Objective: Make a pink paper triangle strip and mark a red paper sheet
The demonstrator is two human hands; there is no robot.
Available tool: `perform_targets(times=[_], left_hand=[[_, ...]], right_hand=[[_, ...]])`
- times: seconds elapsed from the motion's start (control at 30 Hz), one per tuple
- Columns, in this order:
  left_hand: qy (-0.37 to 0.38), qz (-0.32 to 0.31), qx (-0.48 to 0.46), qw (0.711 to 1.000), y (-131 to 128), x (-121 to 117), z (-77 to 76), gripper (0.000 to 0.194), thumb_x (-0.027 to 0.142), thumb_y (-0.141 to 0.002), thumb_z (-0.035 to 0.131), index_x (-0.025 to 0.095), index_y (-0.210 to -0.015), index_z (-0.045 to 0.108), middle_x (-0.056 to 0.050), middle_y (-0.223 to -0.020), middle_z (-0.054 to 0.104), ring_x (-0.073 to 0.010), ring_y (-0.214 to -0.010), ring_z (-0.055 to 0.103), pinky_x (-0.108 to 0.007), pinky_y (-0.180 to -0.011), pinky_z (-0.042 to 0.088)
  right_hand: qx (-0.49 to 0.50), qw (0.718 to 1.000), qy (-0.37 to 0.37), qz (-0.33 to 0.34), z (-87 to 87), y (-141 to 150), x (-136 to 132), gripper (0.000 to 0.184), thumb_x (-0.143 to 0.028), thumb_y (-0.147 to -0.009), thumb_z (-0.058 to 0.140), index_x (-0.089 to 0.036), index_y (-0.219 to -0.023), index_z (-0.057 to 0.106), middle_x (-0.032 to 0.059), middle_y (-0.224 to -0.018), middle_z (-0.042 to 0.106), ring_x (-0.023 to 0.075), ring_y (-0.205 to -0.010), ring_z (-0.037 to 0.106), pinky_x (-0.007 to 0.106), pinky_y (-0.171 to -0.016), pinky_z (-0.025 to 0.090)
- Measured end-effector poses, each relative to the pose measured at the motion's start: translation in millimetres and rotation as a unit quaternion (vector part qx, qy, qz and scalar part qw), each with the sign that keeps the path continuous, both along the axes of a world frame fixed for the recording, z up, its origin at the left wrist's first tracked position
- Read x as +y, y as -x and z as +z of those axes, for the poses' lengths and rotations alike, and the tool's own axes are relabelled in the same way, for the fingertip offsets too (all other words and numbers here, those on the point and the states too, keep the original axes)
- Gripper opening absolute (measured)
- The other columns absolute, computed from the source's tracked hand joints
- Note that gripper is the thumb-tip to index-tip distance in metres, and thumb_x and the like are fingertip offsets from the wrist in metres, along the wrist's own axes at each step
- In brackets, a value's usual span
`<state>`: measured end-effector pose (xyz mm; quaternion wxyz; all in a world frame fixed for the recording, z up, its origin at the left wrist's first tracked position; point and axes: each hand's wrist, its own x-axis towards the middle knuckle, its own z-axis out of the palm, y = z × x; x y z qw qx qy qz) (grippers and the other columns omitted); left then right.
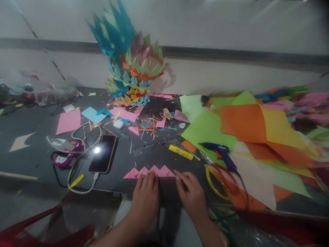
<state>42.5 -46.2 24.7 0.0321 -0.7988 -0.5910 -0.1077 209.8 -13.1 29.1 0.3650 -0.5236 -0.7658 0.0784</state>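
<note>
A pink folded-paper strip with a row of pointed triangles lies flat near the front edge of the dark table. The fingers of my left hand lie stretched out together on the lower middle of the strip, pressing it and covering part of it. My right hand is at the strip's right end, its index fingertip touching the tip and the thumb a little apart. Just beyond the strip lies a yellow glue stick. A clear ruler rests to its left.
A phone on a white cable lies left beside a purple power adapter. A blue glue gun and scissors with a yellow handle sit right, among coloured paper sheets. Paper crowns are stacked behind paper scraps.
</note>
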Motion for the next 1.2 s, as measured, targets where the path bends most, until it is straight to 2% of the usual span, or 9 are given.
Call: perform_targets(times=[0.17,0.27,0.37,0.47,0.57,0.73,0.93,1.03,1.2], left_hand=[[0.017,-0.005,-0.099,0.995,7,9,6.5,0.029,0.012,-0.083,0.044,0.019,-0.106,0.059,-0.005,-0.106,0.064,-0.0199,-0.096,0.057,-0.045,-0.097,0.036],[0.005,0.03,-0.137,0.99,0,13,8.2,0.019,0.017,-0.085,0.047,0.02,-0.096,0.061,-0.004,-0.097,0.065,-0.021,-0.09,0.058,-0.048,-0.095,0.036],[0.004,0.051,-0.143,0.988,-13,20,8.7,0.017,0.018,-0.087,0.046,0.02,-0.092,0.062,-0.004,-0.094,0.065,-0.0207,-0.087,0.057,-0.045,-0.088,0.041],[0.02,0.015,-0.12,0.992,-24,27,6.2,0.019,0.015,-0.086,0.049,0.02,-0.1,0.06,-0.005,-0.097,0.063,-0.0206,-0.089,0.056,-0.037,-0.08,0.046],[0.04,-0.021,-0.108,0.993,-25,31,2.3,0.024,0.01,-0.083,0.052,0.021,-0.103,0.059,-0.004,-0.099,0.061,-0.0193,-0.091,0.055,-0.034,-0.08,0.046],[0.073,-0.045,-0.122,0.989,-8,35,2.6,0.016,0.012,-0.084,0.053,0.021,-0.094,0.062,-0.003,-0.097,0.061,-0.0177,-0.087,0.054,-0.032,-0.077,0.046],[0.097,-0.069,-0.095,0.988,7,43,12.7,0.007,0.016,-0.084,0.055,0.019,-0.085,0.061,-0.003,-0.089,0.06,-0.0185,-0.084,0.053,-0.034,-0.074,0.042],[0.085,-0.071,-0.097,0.989,9,43,13.1,0.003,0.019,-0.083,0.056,0.018,-0.084,0.059,-0.003,-0.091,0.059,-0.019,-0.086,0.053,-0.034,-0.075,0.041],[0.019,-0.095,-0.112,0.989,11,36,3.3,0.008,0.022,-0.087,0.052,0.019,-0.085,0.059,-0.002,-0.091,0.061,-0.0163,-0.082,0.055,-0.032,-0.073,0.039]], right_hand=[[-0.086,0.989,0.036,0.111,-0.2,-8,5,0.027,-0.018,-0.087,0.045,-0.022,-0.109,0.061,0.009,-0.101,0.06,0.0199,-0.092,0.056,0.035,-0.078,0.048],[-0.149,0.979,0.05,0.131,-4.5,-11,8,0.025,-0.02,-0.087,0.046,-0.02,-0.106,0.062,0.0106,-0.106,0.06,0.0233,-0.096,0.055,0.039,-0.077,0.048],[-0.177,0.971,0.066,0.146,-7.5,-14,7,0.027,-0.02,-0.086,0.047,-0.018,-0.109,0.06,0.0119,-0.109,0.06,0.0254,-0.097,0.054,0.042,-0.075,0.047],[-0.152,0.973,0.077,0.154,-7.9,-17,6,0.029,-0.017,-0.086,0.045,-0.017,-0.11,0.059,0.0118,-0.109,0.06,0.0249,-0.099,0.054,0.042,-0.078,0.046],[-0.069,0.983,0.087,0.147,-7.2,-20,6,0.027,-0.02,-0.088,0.042,-0.018,-0.11,0.059,0.0095,-0.106,0.061,0.021,-0.097,0.055,0.037,-0.081,0.047],[0.058,0.995,0.062,0.058,-5.2,-34,5,0.022,-0.022,-0.089,0.043,-0.02,-0.099,0.062,0.0061,-0.096,0.063,0.0167,-0.09,0.059,0.03,-0.08,0.048],[-0.018,0.988,-0.032,-0.151,10.3,-94,19,0.027,-0.032,-0.087,0.042,-0.016,-0.089,0.064,0.0091,-0.087,0.065,0.0202,-0.082,0.059,0.034,-0.077,0.046],[-0.094,0.961,0.035,-0.259,22.1,-131,44,0.037,-0.041,-0.084,0.041,-0.013,-0.095,0.063,0.0132,-0.091,0.063,0.0244,-0.081,0.058,0.037,-0.073,0.045],[-0.148,0.922,0.236,-0.271,27.5,-156,92,0.044,-0.05,-0.079,0.047,-0.014,-0.102,0.059,0.0136,-0.096,0.062,0.0257,-0.083,0.058,0.033,-0.065,0.041]])
